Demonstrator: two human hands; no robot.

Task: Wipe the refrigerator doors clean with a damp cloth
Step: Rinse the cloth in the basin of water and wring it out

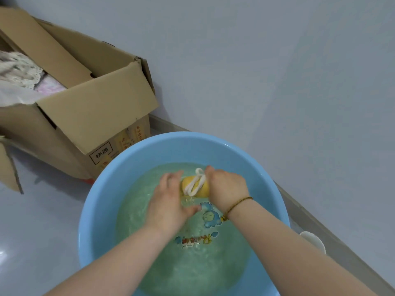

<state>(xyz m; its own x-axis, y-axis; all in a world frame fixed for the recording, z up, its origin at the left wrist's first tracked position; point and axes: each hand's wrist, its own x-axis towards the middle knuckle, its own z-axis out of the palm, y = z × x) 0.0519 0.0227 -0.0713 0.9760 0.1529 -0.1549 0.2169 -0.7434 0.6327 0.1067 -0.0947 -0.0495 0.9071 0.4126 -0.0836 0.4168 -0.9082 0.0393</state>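
From the head camera I look down on both hands meeting over a round light-blue plastic basin (96,199) that sits on the glossy grey floor (38,221). Between them is the small yellow cloth (188,184), bunched into a short roll, with a white hanging loop (195,181) lying across it.

My left hand (171,195) has its fingers curled over the roll's left end, with the thumb stretched out underneath. My right hand (226,189) is closed round the right end. A thin brown beaded bracelet (237,205) circles that wrist.

The cloth is over the far half of the basin, low above the greenish water (192,270). I cannot tell whether it touches the surface. The water is rippled, and a blue cartoon print (210,214) shows through it on the basin's bottom.

To the left, just beside the basin's rim, stands an open brown cardboard box (96,107) with its flaps raised. Pale lacy fabric (21,71) is piled inside.

A plain grey-blue wall (277,60) rises behind, with a grey skirting strip (320,221) along its foot. A small white object (313,240) lies by that strip on the right, and I cannot tell what it is.
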